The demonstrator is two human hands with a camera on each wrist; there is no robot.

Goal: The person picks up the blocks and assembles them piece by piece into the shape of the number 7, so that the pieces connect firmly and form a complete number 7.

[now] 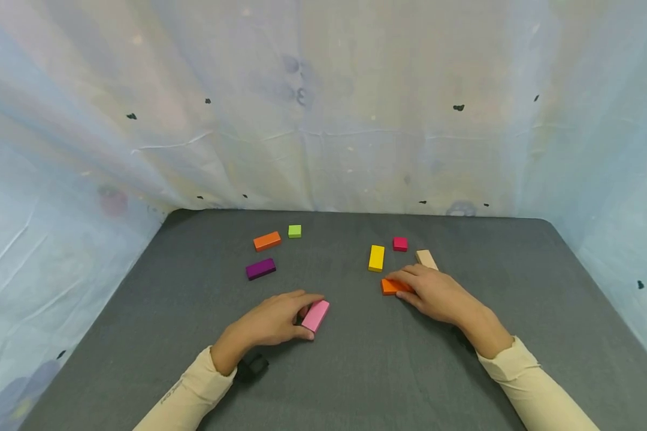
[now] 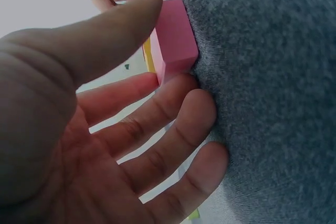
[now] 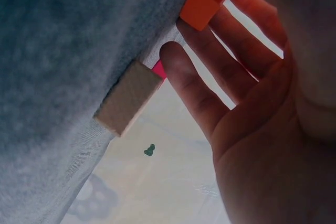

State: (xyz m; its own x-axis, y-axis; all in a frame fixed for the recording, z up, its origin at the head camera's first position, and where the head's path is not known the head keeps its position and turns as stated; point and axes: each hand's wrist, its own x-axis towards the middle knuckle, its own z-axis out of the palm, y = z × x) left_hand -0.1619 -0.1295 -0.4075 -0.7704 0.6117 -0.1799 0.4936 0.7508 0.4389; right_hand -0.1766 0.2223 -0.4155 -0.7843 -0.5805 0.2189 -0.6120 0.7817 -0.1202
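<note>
My left hand [image 1: 272,318] pinches a pink rectangular block [image 1: 316,316] between thumb and fingertips, low over the grey table. In the left wrist view the thumb lies over one side of this pink block [image 2: 178,35], and the other fingers spread below it. To the right, my right hand [image 1: 437,292] holds an orange block [image 1: 391,287] by its ends, its right part covered by the fingers. The right wrist view shows the orange block [image 3: 203,3] at the fingertips. Just behind that hand lies a plain wooden block [image 1: 426,258], partly hidden by it.
Beyond the right hand lie a yellow block [image 1: 376,258] and a small crimson block [image 1: 400,243]. At the back left are a purple block [image 1: 260,269], another orange block [image 1: 266,240] and a small lime-green block [image 1: 295,231]. A pale patterned curtain [image 1: 323,167] borders the table [image 1: 356,383].
</note>
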